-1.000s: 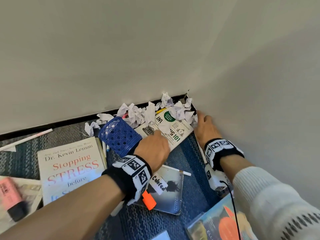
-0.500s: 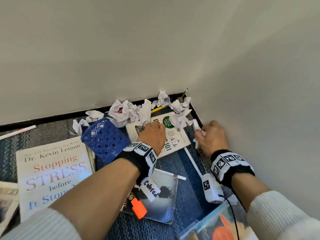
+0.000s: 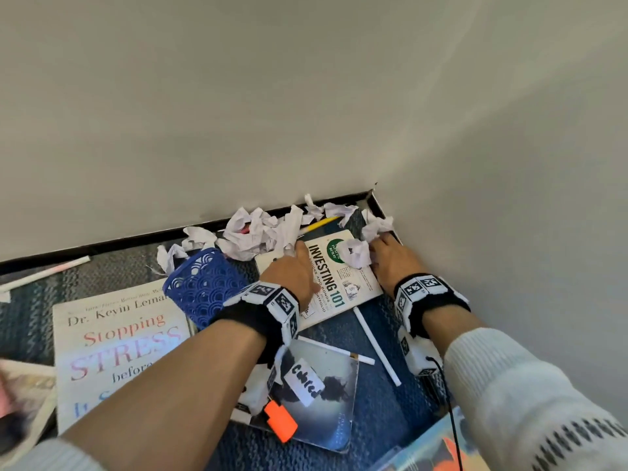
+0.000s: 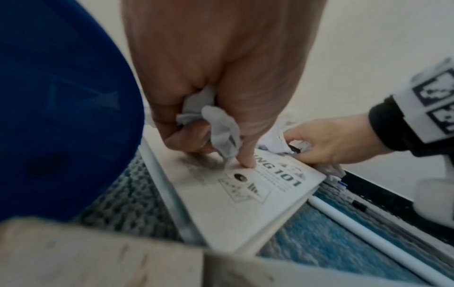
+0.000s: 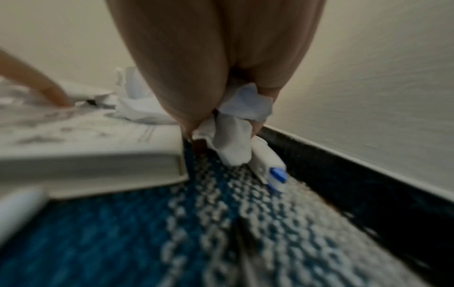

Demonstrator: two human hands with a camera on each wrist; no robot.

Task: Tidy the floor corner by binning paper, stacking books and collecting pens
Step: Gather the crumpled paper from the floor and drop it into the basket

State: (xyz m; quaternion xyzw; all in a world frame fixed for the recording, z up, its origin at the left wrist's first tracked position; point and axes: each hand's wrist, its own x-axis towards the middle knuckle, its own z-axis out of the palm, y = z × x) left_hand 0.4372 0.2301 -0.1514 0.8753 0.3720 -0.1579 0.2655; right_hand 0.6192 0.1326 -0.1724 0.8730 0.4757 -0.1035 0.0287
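Crumpled paper balls (image 3: pixel 251 232) lie heaped along the baseboard in the carpet corner. My left hand (image 3: pixel 295 266) rests on the white "Investing 101" book (image 3: pixel 331 283). The left wrist view shows it gripping a crumpled paper (image 4: pixel 216 132) with one fingertip pressed on the cover (image 4: pixel 245 190). My right hand (image 3: pixel 387 256) is at the book's right edge by the wall, holding crumpled paper (image 5: pixel 236 132). Another paper ball (image 3: pixel 355 253) sits on the book between the hands. A blue mesh basket (image 3: pixel 204 287) lies on its side to the left of my left hand.
A yellow pen (image 3: pixel 319 224) lies by the baseboard. Two white pens (image 3: pixel 375 348) lie on the carpet and a blue-tipped pen (image 5: pixel 270 167) by the right wall. The "Stopping Stress" book (image 3: pixel 115 348), a dark book (image 3: pixel 326 396) and a colourful book (image 3: pixel 424 450) lie nearer me.
My right hand drew back from the corner with paper, then moved forward again beside the book. My left hand slid forward over the book to the paper pile.
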